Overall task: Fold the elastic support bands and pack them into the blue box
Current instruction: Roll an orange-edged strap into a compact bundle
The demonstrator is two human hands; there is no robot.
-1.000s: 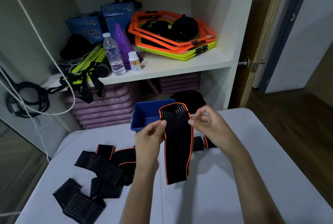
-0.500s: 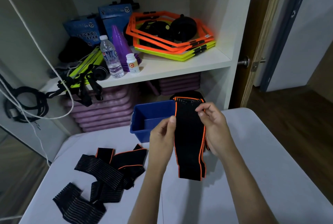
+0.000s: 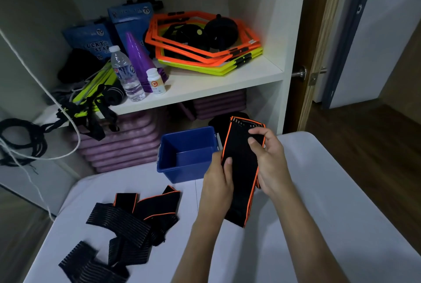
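Both hands hold one black band with orange edging upright above the white table, just right of the blue box. The left hand grips the band's left edge, thumb pressed on its front face; the right hand grips the right edge, fingers curled over the upper part. The band's lower end hangs near the table between the two forearms; whether it touches the surface cannot be told. The box stands at the table's far edge, at about 10 o'clock from the hands, its visible interior showing only bare blue walls. At about 8 o'clock from the hands, a loose heap of black bands lies on the table, overlapping one another, some with orange edging. Beyond the table stands a white shelf bearing a water bottle, a purple cone, a small white pill bottle, and orange and yellow hexagonal frames. Purple mats are stacked beneath the shelf. At 2 o'clock, a wooden door stands ajar.
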